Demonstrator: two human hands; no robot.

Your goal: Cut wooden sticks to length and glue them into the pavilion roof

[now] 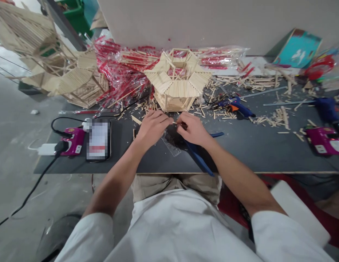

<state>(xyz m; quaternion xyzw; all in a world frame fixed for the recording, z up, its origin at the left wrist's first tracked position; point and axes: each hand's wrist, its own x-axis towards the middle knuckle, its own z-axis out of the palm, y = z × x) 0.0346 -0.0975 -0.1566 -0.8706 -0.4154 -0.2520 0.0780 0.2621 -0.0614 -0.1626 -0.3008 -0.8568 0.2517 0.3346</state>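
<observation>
Both hands are together just in front of a small pavilion model built of thin wooden sticks. A short wooden stick shows between them. My right hand pinches it with curled fingers. My left hand has its fingers bent together, the tips at the stick's other end. Under the right wrist lies a tool with blue handles, its head hidden by the hand. A clear plastic wrapper lies on the table between the forearms.
A larger stick model stands at left. Red-and-clear wrappers pile behind. A blue glue gun lies among stick scraps at right, another glue gun beyond. A phone and purple power strips with cables sit near the table's ends.
</observation>
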